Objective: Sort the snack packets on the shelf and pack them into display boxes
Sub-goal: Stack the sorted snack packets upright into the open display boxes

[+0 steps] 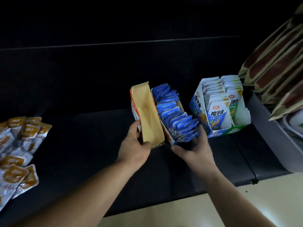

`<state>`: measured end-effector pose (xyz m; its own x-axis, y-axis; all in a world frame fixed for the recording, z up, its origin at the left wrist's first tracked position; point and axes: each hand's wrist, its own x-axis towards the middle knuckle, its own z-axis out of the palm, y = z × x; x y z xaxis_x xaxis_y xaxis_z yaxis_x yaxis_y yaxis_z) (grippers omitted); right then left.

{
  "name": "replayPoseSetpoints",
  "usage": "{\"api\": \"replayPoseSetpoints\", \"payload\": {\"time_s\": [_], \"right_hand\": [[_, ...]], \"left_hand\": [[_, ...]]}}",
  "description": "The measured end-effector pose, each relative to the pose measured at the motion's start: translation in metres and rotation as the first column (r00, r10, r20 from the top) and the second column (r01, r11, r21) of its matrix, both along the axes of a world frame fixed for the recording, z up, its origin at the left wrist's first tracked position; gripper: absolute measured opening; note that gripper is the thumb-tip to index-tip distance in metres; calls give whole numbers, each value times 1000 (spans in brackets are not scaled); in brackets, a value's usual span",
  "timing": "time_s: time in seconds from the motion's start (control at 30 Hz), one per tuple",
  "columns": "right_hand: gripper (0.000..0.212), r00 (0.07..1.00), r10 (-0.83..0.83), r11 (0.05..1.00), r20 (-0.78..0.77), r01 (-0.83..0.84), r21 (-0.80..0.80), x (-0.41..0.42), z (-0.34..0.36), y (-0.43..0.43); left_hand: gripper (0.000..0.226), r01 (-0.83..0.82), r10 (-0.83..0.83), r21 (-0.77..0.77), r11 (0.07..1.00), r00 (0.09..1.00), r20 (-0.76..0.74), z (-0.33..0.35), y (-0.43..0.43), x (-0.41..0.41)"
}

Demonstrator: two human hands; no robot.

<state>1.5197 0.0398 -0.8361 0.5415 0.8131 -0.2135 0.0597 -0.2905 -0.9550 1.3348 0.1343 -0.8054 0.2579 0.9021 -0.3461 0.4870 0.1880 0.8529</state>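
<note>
An empty orange display box [147, 112] with a tan inside stands at the middle of the dark shelf [82, 145]. My left hand [135, 147] grips its near end, thumb over the rim. Right beside it, touching, a second box holds a row of blue snack packets [173, 112]. My right hand [195, 149] grips that box's near end from below. A loose heap of orange snack packets [19, 145] lies at the far left of the shelf.
A blue and green display box [219, 105] full of white packets stands to the right of the pair. Brown paper-wrapped packs [275, 63] lean at the upper right over a grey bin [275, 136]. The shelf's front edge meets pale floor [196, 213].
</note>
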Motion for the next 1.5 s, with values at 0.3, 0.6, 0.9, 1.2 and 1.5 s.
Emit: {"api": "replayPoseSetpoints", "payload": {"time_s": [0.3,0.6,0.9,1.2,1.5], "right_hand": [[57,970,-181,981,162,189,-36,-16,-6,-11],[119,967,-184,983,177,176,58,-23,12,-17],[97,875,-94,992,476,122,-28,-18,31,1],[107,776,-183,978,603,208,29,-38,53,-12],[41,945,83,993,316,-106,55,-96,44,-6]], "left_hand": [[85,161,-158,-52,986,985,65,-7,-9,2],[86,97,-97,5,995,995,38,-6,-14,-2],[86,100,-100,-2,995,995,12,-2,-21,-6],[53,39,-42,-67,997,998,-38,-2,-15,-20],[16,35,-41,-42,999,987,-156,22,-9,-58]]}}
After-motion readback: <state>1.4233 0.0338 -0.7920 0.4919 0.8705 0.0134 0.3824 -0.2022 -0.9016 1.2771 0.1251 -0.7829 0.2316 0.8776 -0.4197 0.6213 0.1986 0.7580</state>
